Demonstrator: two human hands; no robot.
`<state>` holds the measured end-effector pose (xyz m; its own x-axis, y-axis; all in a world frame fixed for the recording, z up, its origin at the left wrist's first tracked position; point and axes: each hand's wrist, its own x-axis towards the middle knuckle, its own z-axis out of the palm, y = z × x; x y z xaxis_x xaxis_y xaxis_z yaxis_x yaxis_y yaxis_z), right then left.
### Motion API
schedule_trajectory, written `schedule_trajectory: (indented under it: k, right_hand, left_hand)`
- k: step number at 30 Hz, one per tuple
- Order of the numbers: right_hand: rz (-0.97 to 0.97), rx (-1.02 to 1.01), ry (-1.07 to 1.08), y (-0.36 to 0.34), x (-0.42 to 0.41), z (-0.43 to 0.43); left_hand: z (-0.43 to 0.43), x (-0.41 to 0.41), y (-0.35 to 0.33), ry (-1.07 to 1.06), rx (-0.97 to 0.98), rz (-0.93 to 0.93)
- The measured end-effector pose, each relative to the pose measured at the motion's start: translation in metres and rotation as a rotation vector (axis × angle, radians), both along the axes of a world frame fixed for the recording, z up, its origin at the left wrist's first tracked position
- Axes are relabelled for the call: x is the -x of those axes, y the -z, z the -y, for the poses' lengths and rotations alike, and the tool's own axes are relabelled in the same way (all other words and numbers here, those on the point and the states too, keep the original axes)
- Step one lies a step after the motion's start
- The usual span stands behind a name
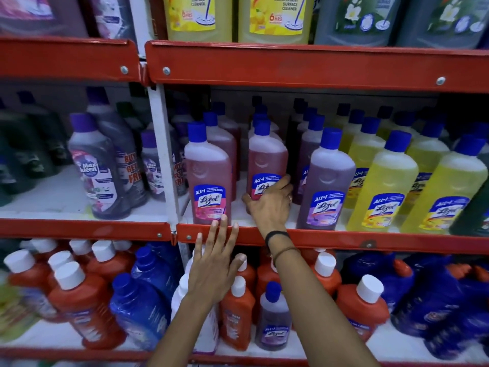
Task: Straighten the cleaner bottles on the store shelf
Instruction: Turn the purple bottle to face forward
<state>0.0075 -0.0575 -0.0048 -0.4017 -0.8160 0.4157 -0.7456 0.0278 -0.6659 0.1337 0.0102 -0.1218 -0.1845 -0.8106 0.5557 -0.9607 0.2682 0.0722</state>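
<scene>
On the middle shelf stand rows of blue-capped cleaner bottles. My right hand (270, 205) wraps around the lower part of a pink bottle (266, 157) that sits back from the shelf's front edge. A second pink bottle (207, 178) stands at the front edge to its left. My left hand (215, 263) is spread open in front of the red shelf lip (330, 241), fingertips just below that front pink bottle, holding nothing. A purple bottle (326, 186) stands right of my right hand, then yellow bottles (383, 192).
A white upright post (162, 154) splits the shelf; dark purple bottles (98, 170) stand left of it. The lower shelf holds orange, white-capped bottles (79, 295) and blue bottles (140, 308), several leaning. Large yellow jugs (272, 19) sit on the top shelf.
</scene>
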Motion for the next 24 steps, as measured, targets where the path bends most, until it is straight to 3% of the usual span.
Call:
schedule_trajectory:
  k: [9,18,22,24]
  right_hand:
    - [-0.072,0.007,0.027,0.007,0.001,-0.026]
    - [-0.068,-0.016,-0.019,0.006,0.001,-0.052]
    - [-0.039,0.025,-0.066,0.009,0.009,-0.057]
    - [0.141,0.117,-0.168,0.019,0.02,-0.058]
  left_hand:
    - [0.0,0.001,0.0,-0.001,0.019,0.002]
    - [-0.005,0.001,-0.004,0.029,-0.086,-0.066]
    - [-0.019,0.015,-0.016,0.129,-0.14,-0.289]
    - [-0.029,0.026,-0.028,0.299,-0.114,-0.507]
